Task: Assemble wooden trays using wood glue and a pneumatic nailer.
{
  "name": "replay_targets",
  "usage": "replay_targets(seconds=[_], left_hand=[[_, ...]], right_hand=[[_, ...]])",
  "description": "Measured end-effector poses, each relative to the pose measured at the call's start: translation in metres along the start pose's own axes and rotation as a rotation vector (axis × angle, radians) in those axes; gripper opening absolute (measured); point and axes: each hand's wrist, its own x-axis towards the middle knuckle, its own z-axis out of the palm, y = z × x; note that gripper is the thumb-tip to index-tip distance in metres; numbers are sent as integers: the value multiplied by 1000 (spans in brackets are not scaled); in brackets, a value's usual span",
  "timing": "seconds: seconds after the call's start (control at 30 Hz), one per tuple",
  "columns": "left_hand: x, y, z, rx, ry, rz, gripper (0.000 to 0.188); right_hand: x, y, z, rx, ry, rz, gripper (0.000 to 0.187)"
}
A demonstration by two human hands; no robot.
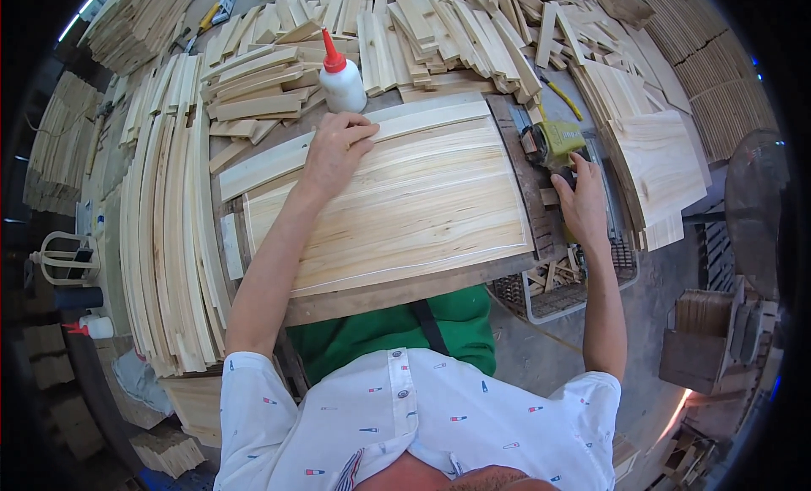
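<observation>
A pale wooden panel [397, 212] lies in front of me, with white glue lines near its front and side edges. Along its far edge runs a long, pale wooden strip [435, 119]. My left hand [338, 149] is on that strip with its fingers curled and pressed together at the edge. To the right of the panel, my right hand [583, 200] is closed around the dark grip of a yellow-green power tool [562, 141], whose exact kind I cannot make out. Just beyond my left hand stands a white glue bottle [342, 86] with a red nozzle.
Long wooden strips [165, 229] are stacked on the left, and shorter pieces [456, 35] are heaped across the back. Wide boards [655, 153] lie at the right. Below the tool is a wire basket [557, 297] holding offcuts. Another glue bottle [95, 326] lies far left.
</observation>
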Motion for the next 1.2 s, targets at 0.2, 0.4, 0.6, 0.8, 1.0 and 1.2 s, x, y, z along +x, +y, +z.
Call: replay_targets(seconds=[0.2, 0.4, 0.6, 0.8, 1.0, 1.2], left_hand=[[-3, 2, 5, -11, 2, -20, 25], [7, 7, 9, -82, 10, -126, 21], [9, 4, 16, -115, 16, -110, 21], [0, -10, 21, 23, 117, 90, 21], [-1, -12, 24, 40, 128, 55, 21], [2, -8, 24, -4, 100, 15, 21]], right_hand=[[1, 1, 6, -30, -76, 92, 55], [7, 1, 11, -55, -73, 115, 66], [19, 9, 8, -140, -68, 125, 71], [46, -12, -49, 181, -204, 276, 34], [57, -61, -90, 385, -275, 295, 34], [78, -83, -65, 460, -407, 200, 31]])
